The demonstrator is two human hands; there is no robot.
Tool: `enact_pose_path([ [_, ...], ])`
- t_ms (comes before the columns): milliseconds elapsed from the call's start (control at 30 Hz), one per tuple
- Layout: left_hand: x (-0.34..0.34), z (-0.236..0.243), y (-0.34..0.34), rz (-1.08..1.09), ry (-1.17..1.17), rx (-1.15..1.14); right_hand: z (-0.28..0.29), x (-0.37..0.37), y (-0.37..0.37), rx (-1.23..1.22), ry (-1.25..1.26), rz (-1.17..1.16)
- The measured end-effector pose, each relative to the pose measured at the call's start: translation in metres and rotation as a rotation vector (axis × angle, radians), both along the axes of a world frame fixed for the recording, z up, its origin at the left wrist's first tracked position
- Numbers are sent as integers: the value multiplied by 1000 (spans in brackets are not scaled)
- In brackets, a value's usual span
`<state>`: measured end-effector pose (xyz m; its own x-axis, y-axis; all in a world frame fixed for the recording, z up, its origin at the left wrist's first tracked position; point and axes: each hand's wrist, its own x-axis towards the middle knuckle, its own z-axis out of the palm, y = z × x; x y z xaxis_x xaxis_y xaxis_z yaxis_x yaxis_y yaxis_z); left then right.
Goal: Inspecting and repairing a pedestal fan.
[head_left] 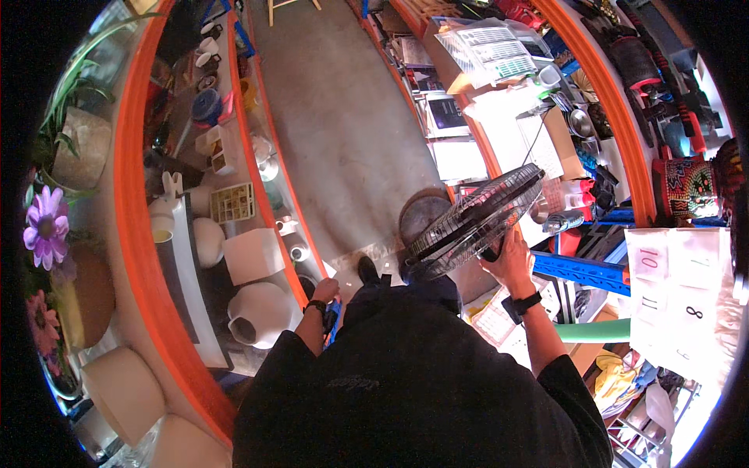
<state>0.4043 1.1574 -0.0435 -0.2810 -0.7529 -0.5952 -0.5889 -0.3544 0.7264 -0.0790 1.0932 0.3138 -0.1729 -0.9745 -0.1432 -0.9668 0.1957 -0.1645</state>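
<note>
Fan (pixel 472 222): black, tilted, above the floor (pixel 335 117) by the blue shelf (pixel 585 271). Right grip (pixel 511 264): pinching the fan from behind, presumably to carry its weight near the middle. Left grip (pixel 326 290): beside the orange shelf (pixel 292 279); hold cannot be told. White vase (pixel 261 316): left. Loaded shelves both sides, narrowing the way.

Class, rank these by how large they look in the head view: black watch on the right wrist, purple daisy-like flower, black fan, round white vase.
1. Black fan, the largest
2. Round white vase and purple daisy-like flower: too close in apparent size to rank
3. Right-wrist watch, the smallest
</note>
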Motion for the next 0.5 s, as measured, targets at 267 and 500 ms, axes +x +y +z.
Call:
enact_pose_path([
  [267,1,-4,1,138,50,148,5,2,-3,133,77,-83],
  [500,-2,-11,11,316,74,298,11,7,1,168,76,-82],
])
